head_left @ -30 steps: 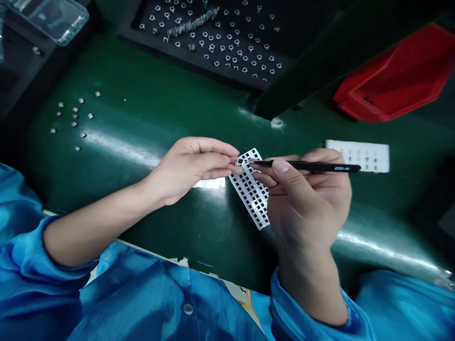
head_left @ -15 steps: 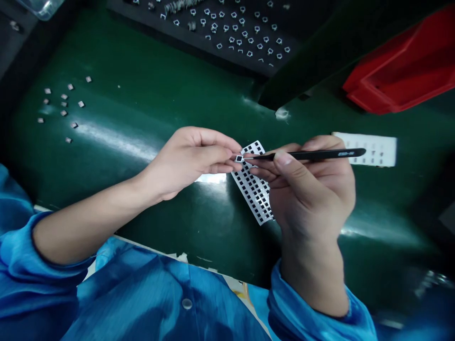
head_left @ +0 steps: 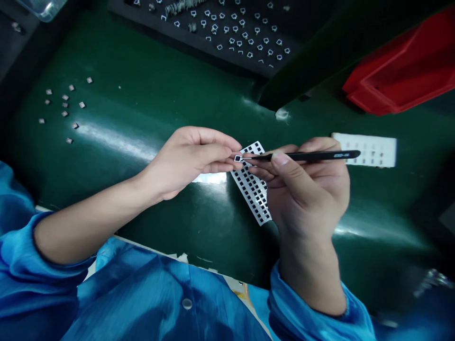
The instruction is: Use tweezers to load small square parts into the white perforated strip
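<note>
Between the fingertips of my left hand (head_left: pixel 199 158) is a small square part with a white rim and dark centre (head_left: pixel 237 158). My right hand (head_left: pixel 309 184) is closed round black tweezers (head_left: pixel 316 155), held nearly level. Their thin tip reaches the small square part; whether it grips or only touches it, I cannot tell. Under both hands lies a white sheet with rows of black squares (head_left: pixel 249 187), slanted on the green table and partly covered by my right hand.
Several small square pieces (head_left: pixel 65 105) are scattered at the left on the green table (head_left: pixel 149 80). A dark tray (head_left: pixel 199 35) at the back bears many small white-rimmed parts. At the right are a red bin (head_left: pixel 401 71) and a white block with small marks (head_left: pixel 371 149).
My right hand and the tweezers have shifted slightly left. The small square part has moved a little left too, and my left hand stays nearly still.
</note>
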A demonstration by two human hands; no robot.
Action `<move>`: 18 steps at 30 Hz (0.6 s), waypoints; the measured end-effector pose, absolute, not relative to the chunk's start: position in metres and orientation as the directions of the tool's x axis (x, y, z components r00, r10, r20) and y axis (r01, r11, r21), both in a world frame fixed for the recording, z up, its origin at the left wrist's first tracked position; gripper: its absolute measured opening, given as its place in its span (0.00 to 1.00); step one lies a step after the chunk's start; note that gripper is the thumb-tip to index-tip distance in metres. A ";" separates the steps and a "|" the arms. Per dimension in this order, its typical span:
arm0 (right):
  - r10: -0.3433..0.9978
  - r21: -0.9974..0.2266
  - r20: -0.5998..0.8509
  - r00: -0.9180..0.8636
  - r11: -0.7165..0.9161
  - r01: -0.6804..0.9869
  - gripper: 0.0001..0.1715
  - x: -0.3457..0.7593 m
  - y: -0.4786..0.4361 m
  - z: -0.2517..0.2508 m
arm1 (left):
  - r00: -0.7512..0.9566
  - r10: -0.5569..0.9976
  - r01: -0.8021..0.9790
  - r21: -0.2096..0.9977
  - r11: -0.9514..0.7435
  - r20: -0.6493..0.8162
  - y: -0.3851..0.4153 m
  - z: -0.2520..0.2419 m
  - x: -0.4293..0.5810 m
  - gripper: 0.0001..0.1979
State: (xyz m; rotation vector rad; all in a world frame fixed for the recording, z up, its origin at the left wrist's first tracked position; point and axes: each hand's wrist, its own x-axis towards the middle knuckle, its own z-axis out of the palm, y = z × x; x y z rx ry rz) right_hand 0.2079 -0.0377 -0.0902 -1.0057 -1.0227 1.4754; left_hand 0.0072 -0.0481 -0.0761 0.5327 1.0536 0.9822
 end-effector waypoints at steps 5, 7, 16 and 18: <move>0.990 -0.956 -0.081 -0.119 -0.111 -0.273 0.22 0.208 -0.038 -0.089 | 0.133 0.862 -0.394 0.771 0.499 -0.490 -0.047 -0.074 0.008 0.05; 0.990 -0.953 -0.084 -0.118 -0.114 -0.281 0.23 0.208 -0.037 -0.089 | 0.128 0.861 -0.391 0.773 0.500 -0.492 -0.047 -0.073 0.008 0.05; 0.987 -0.957 -0.089 -0.133 -0.121 -0.262 0.22 0.209 -0.037 -0.089 | 0.122 0.864 -0.373 0.784 0.496 -0.489 -0.048 -0.071 0.009 0.06; 0.988 -0.958 -0.086 -0.129 -0.117 -0.260 0.23 0.209 -0.037 -0.089 | 0.122 0.863 -0.371 0.784 0.498 -0.491 -0.048 -0.070 0.009 0.05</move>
